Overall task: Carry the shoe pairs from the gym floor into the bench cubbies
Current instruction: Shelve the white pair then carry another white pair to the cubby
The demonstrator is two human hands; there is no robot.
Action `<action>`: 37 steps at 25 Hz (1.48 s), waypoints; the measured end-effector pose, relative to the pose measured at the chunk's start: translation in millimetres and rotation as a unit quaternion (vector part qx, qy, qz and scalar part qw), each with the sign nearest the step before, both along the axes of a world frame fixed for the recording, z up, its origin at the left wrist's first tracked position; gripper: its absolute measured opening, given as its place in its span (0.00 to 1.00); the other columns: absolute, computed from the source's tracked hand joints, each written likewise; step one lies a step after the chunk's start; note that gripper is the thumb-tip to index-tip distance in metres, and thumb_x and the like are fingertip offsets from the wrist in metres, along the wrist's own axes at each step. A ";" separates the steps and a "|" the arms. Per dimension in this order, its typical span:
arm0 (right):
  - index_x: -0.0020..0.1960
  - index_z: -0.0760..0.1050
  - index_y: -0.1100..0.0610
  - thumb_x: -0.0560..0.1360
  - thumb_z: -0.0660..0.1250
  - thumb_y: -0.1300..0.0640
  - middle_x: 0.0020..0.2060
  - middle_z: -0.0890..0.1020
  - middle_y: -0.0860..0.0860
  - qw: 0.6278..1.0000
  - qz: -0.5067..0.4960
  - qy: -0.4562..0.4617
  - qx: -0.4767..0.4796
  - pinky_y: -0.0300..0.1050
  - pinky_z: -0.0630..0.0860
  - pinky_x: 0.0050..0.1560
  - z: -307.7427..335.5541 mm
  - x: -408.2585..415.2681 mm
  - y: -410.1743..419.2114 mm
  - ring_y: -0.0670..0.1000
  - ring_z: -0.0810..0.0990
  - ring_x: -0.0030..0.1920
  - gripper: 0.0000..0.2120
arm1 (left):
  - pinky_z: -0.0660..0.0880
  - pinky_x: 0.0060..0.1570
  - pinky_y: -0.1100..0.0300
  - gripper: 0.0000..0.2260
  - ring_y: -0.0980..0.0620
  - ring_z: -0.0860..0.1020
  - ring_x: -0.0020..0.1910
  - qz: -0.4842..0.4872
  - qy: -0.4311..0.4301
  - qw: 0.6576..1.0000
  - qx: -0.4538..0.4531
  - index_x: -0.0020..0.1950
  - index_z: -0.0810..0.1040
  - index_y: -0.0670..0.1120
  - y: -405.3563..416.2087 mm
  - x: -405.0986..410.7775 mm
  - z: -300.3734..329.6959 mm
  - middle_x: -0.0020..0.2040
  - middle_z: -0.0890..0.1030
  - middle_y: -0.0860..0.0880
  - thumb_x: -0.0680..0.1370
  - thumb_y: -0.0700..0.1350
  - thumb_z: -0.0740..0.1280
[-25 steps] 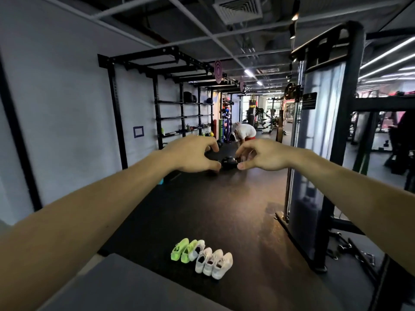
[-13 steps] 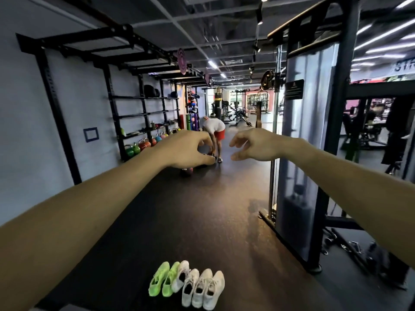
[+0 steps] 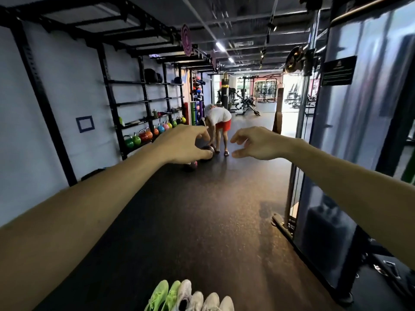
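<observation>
Both arms stretch out over the dark gym floor point(image 3: 202, 221), the left hand point(image 3: 182, 145) and right hand point(image 3: 258, 143) loosely curled, fingers apart, holding nothing. The shoes point(image 3: 190, 297), green and white, sit in a row on the floor below.

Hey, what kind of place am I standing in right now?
A gym, most likely: coloured kettlebells line a black wall rack, a cable machine stands to the right, and more machines fill the far room.

Dark rubber floor point(image 3: 202, 221) carries a touching row of green shoes point(image 3: 164, 295) and white shoes point(image 3: 202, 299)
</observation>
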State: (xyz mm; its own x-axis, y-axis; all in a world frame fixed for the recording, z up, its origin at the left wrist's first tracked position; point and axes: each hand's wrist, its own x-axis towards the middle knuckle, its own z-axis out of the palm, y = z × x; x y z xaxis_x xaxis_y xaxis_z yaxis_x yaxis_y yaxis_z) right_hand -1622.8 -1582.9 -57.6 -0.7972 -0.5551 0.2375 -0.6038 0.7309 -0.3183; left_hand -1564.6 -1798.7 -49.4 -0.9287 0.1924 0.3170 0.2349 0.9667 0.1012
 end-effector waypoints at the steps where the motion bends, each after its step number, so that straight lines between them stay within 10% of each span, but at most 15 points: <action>1: 0.64 0.72 0.56 0.73 0.71 0.49 0.57 0.77 0.52 1.000 -0.006 -0.001 0.002 0.41 0.69 0.50 -4.7 -20.0 -8.2 0.49 0.75 0.52 0.22 | 0.74 0.57 0.49 0.22 0.51 0.74 0.59 -0.002 -0.010 1.000 0.000 0.62 0.73 0.56 -9.5 -23.4 -2.9 0.63 0.76 0.53 0.71 0.62 0.69; 19: 0.69 0.68 0.51 0.74 0.69 0.48 0.64 0.74 0.52 0.972 -0.170 -0.159 0.010 0.44 0.69 0.58 -270.2 -341.0 -110.6 0.54 0.73 0.62 0.26 | 0.70 0.61 0.51 0.26 0.51 0.73 0.63 -0.113 -0.183 0.977 -0.013 0.68 0.68 0.55 -113.8 -379.1 -261.3 0.67 0.72 0.53 0.73 0.61 0.68; 37: 0.68 0.67 0.43 0.77 0.61 0.42 0.68 0.70 0.50 0.921 -0.220 -0.317 0.060 0.60 0.61 0.64 -912.5 -339.5 -118.7 0.57 0.64 0.68 0.20 | 0.73 0.58 0.48 0.32 0.49 0.73 0.62 -0.079 -0.437 0.894 0.057 0.69 0.66 0.54 -98.7 -405.1 -887.3 0.66 0.73 0.52 0.69 0.58 0.73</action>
State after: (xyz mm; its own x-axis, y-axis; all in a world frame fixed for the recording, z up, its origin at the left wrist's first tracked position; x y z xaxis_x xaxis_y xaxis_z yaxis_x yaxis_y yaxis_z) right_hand -1962.4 -1701.6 -970.1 -0.9084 -0.1383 -0.3946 0.0376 0.9129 -0.4065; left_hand -1969.7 -1897.4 -936.7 -0.7957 0.3556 -0.4903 0.1510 0.9004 0.4080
